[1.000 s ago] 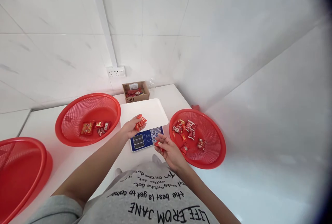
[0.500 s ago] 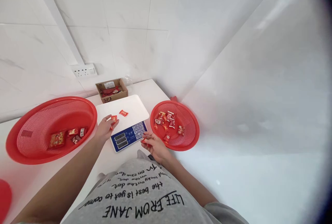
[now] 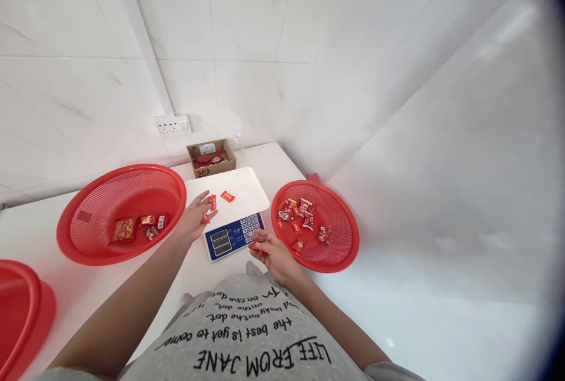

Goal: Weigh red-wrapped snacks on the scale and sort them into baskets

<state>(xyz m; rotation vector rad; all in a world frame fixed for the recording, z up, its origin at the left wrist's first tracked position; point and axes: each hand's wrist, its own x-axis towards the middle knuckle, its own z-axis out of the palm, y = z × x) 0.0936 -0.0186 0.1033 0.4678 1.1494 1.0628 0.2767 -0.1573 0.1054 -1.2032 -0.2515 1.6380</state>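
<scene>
Over the left front edge of the white scale plate (image 3: 247, 184), my left hand (image 3: 193, 219) has red-wrapped candies (image 3: 205, 218) at its fingers. One red candy (image 3: 228, 196) lies on the plate, and another (image 3: 213, 202) is beside my left fingertips. My right hand (image 3: 273, 254) pinches small red candy (image 3: 257, 247) in front of the blue keypad panel (image 3: 232, 237). Just right of that hand is a red mesh basket (image 3: 348, 234) with several wrapped candies (image 3: 308, 214) in it.
A larger red basket (image 3: 70, 222) with several packets stands at the left. Part of another red basket (image 3: 37, 316) shows at the lower left. A cardboard box (image 3: 216, 167) with red packets sits behind the scale, near a wall socket (image 3: 172, 125).
The view has shifted, so the baskets and scale appear farther right. The fingers of my left hand have spread, and a candy stands clearer at their tips. My right hand still holds red candy.
</scene>
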